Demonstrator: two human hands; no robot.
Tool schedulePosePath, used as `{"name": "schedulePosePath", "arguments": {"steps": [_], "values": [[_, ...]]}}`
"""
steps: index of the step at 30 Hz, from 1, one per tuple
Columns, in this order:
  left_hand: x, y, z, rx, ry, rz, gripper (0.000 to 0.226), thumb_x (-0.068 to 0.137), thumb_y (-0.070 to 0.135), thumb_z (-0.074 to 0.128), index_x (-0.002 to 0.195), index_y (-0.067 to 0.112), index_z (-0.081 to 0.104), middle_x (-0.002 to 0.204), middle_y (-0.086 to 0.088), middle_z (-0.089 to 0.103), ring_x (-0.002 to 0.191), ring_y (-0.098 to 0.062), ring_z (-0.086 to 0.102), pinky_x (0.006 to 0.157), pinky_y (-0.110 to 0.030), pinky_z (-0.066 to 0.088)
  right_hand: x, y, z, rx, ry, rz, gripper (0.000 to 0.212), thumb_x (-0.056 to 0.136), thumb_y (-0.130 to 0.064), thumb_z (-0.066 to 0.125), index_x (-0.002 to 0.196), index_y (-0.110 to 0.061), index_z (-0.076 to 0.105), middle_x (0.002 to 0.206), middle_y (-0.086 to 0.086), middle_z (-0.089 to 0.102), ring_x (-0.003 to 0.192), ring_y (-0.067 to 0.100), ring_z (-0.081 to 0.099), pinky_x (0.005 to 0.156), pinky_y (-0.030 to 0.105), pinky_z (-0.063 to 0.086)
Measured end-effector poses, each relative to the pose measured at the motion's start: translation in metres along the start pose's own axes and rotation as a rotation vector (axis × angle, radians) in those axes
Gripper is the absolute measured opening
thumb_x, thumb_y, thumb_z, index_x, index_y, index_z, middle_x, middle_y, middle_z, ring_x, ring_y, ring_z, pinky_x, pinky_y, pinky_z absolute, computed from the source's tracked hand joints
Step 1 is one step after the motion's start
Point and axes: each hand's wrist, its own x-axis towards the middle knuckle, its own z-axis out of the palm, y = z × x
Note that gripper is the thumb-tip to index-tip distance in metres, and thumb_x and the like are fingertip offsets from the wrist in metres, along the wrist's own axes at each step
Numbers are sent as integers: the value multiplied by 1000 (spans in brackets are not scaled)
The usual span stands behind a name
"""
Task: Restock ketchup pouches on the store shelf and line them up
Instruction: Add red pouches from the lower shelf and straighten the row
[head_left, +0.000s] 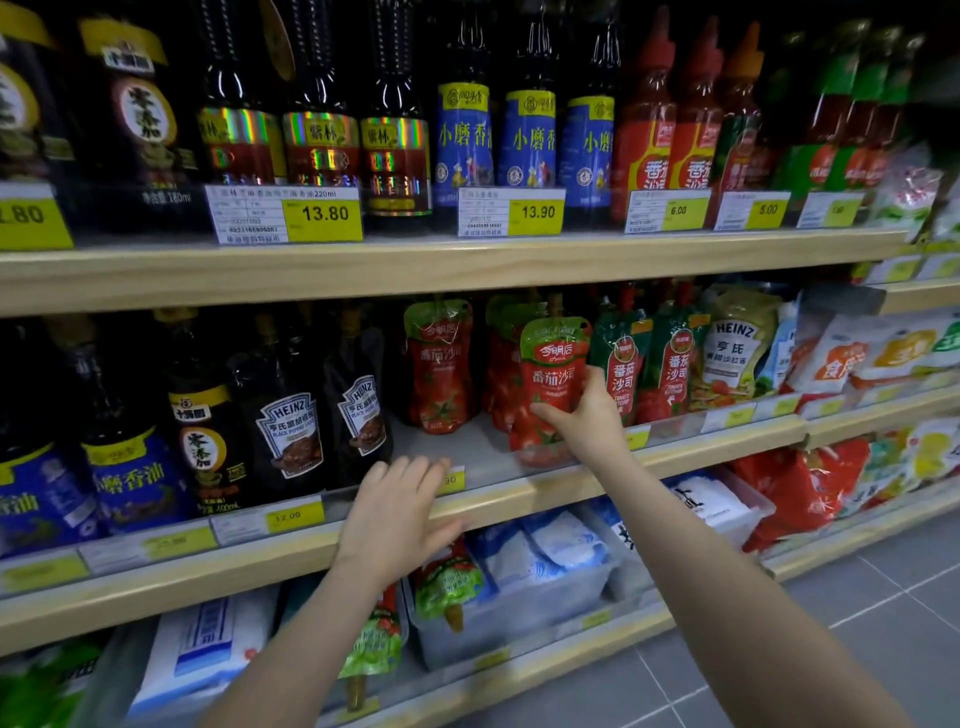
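Left hand (400, 512) flat, fingers spread; right hand (587, 415) raised, fingers curled.

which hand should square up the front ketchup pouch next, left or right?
Right. The right hand already holds the front ketchup pouch upright at the shelf edge. The left hand is open and lower, holding nothing.

A shop, a grocery aisle: wooden shelves (467, 260) carry rows of sauce bottles (322, 130) and ketchup pouches (439, 364), with yellow price tags (322, 215) clipped along each shelf edge, above a grey tiled floor (883, 597).
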Motion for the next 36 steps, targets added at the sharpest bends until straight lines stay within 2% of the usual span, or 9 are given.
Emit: {"name": "schedulePosePath", "arguments": {"steps": [5,9,16,18,21,26,30,32,36], "values": [[-1,0,3,9,0,-13,67,79,66,41,118,14,54,91,1,57,78,-21,54,66,-34,41,-11,5,10,-27,135,-41,76,67,-33,80,127,-15,38,123,4,54,109,20,56,90,41,51],[-1,-1,4,14,3,-7,66,80,66,41,119,14,54,91,2,57,78,-20,53,66,-33,41,-11,8,7,-50,112,-44,68,69,-30,79,125,-17,41,119,4,58,107,20,58,90,41,51],[-2,1,-8,1,-34,-9,66,76,64,54,119,13,57,91,2,59,79,-20,56,66,-33,44,-22,3,-5,-51,53,-28,74,71,-25,78,133,-15,38,125,7,56,115,22,53,93,37,47],[-7,-4,-15,3,-44,-36,66,75,63,56,119,13,58,91,2,59,80,-20,56,66,-33,44,-38,1,-5,-42,43,-48,75,72,-25,77,135,-15,37,127,3,52,116,17,50,97,35,45],[-31,-23,-22,5,-53,-81,67,80,60,50,125,12,53,103,0,61,91,-20,57,76,-33,44,-73,2,3,30,-24,-116,65,77,-24,74,133,-17,42,118,-7,50,103,3,52,87,24,45],[-72,-56,-36,-34,-37,-75,61,85,45,43,132,8,49,124,-8,58,112,-25,53,100,-40,35,-134,19,40,3,-152,-201,42,79,-15,71,118,-12,54,110,2,55,92,10,55,74,21,50],[-82,-59,-37,-20,-106,-71,63,85,41,50,137,6,43,135,-9,51,124,-25,49,111,-41,27,-167,39,73,-26,-261,-122,33,78,-11,71,108,-8,59,101,7,57,90,19,58,77,33,50],[-84,-56,-34,8,-122,-87,66,85,43,48,138,6,40,139,-11,48,128,-26,45,112,-43,22,-177,49,85,-12,-304,-73,30,77,-11,71,105,-9,61,98,4,56,87,19,58,77,30,48],[-86,-55,-21,71,-112,-112,72,85,49,41,140,5,34,140,-14,45,130,-26,35,113,-45,18,-184,63,101,-35,-343,56,26,79,-15,71,103,-10,61,95,4,52,80,20,60,68,17,42]]}}
